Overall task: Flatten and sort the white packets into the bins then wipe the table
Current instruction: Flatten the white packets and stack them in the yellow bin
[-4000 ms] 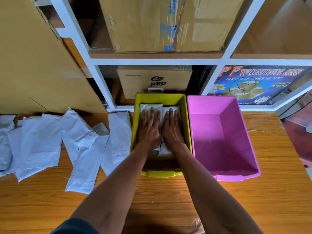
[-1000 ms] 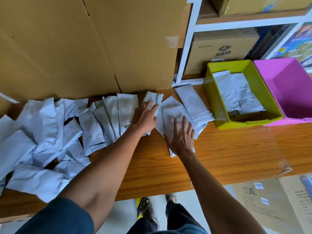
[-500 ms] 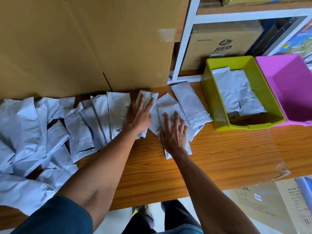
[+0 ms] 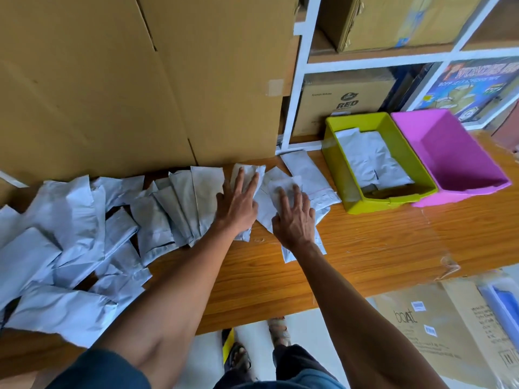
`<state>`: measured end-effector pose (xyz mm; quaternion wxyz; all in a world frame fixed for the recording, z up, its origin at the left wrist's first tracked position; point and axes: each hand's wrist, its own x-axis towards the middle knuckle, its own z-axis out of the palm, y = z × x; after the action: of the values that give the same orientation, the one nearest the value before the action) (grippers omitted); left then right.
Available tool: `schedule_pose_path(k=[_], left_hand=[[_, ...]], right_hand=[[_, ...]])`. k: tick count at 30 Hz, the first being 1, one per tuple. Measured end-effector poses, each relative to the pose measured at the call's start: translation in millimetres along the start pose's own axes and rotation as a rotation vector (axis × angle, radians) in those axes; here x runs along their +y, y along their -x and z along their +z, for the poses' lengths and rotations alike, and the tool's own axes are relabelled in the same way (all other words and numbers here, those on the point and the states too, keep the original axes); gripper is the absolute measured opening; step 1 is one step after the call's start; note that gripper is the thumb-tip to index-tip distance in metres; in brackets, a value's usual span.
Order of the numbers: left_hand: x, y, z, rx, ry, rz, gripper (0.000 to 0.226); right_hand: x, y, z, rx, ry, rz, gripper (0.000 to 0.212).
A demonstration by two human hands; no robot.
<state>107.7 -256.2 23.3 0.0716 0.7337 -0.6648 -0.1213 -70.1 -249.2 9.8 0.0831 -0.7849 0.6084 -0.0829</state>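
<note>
Several white packets (image 4: 73, 237) lie spread over the left half of the wooden table (image 4: 379, 242). My left hand (image 4: 238, 204) presses flat, fingers straight, on one narrow packet (image 4: 248, 171) near the middle. Beside it my right hand (image 4: 295, 217) presses flat on another packet (image 4: 283, 188) that overlaps its neighbours. To the right stands a yellow-green bin (image 4: 334, 161) with flattened packets (image 4: 370, 161) inside. Against it on the right sits a pink bin (image 4: 460, 189), which holds nothing I can see.
A large cardboard sheet (image 4: 112, 80) leans behind the packets. White shelving (image 4: 300, 88) with cartons rises behind the bins. Below the table's near edge lie a flattened box (image 4: 438, 327) on the floor and my feet (image 4: 238, 355).
Four seconds ago both hands pressed packets down inside the yellow-green bin. They have since moved left to the pile, and over the last second slid forward onto two packets.
</note>
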Motion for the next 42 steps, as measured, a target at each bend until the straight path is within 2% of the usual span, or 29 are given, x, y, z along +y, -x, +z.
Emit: schedule_pose_path(k=[9, 20, 31, 36, 42], left_hand=[[66, 16, -42, 0.106, 0.045, 0.158, 0.083], [179, -11, -45, 0.107, 0.092, 0.168, 0.074], [310, -113, -10, 0.057, 0.091, -0.028, 0.069], [347, -151, 1, 0.023, 0.066, -0.147, 0.068], [358, -181, 15, 0.032, 0.008, -0.221, 0.07]], right_hand=[[37, 18, -70, 0.109, 0.054, 0.004, 0.078], [137, -14, -130, 0.18, 0.094, 0.07, 0.077], [271, -116, -147, 0.114, 0.065, 0.06, 0.078], [300, -160, -134, 0.016, 0.047, -0.009, 0.077], [311, -195, -114, -0.107, 0.037, -0.035, 0.08]])
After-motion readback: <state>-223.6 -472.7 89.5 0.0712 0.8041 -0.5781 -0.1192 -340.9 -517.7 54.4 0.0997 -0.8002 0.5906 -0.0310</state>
